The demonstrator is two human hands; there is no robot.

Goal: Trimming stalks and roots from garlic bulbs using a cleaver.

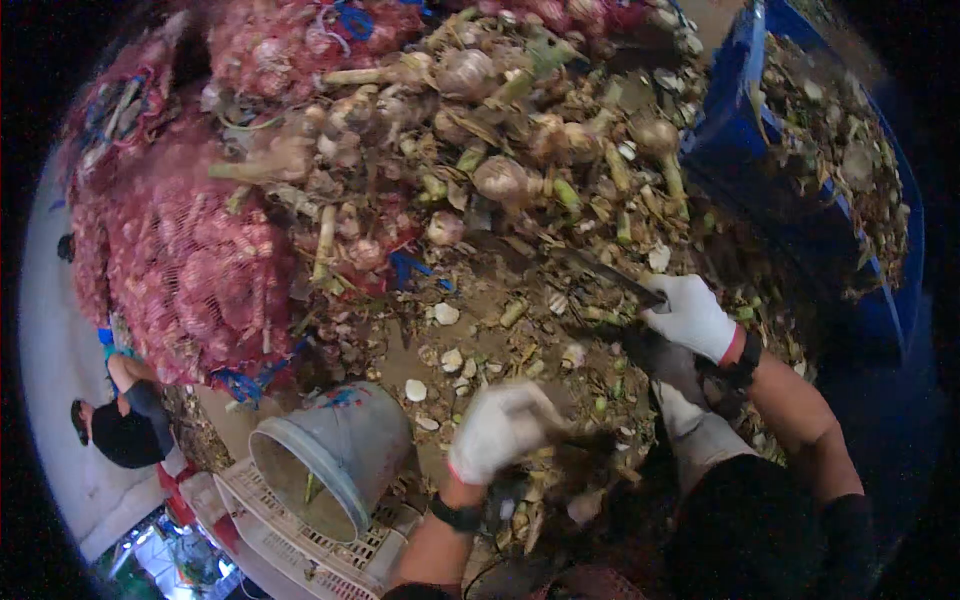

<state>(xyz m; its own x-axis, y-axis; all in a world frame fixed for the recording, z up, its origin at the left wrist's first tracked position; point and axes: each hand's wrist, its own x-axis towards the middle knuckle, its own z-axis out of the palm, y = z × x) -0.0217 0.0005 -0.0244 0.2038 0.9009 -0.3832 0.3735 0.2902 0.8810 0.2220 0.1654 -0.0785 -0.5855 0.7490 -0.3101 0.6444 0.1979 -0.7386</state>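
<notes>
My right hand (691, 318), in a white glove, is closed around the handle of a long dark blade (611, 276), whose tip points left toward a heap of garlic bulbs with cut stalks (502, 180). Below and to the left, my left hand (504, 429), also white-gloved, is blurred; its fingers bend over the litter, and whether they hold anything cannot be told. Trimmed garlic root pieces, stalk bits and dry skins (517, 352) cover the ground between my hands.
Red mesh sacks of garlic (195, 270) stand at the left. A grey bucket (337, 450) lies tilted beside a cream plastic crate (300, 532). At the right is a blue container (896, 300) full of plant scraps. Another person (131, 427) is at the far left.
</notes>
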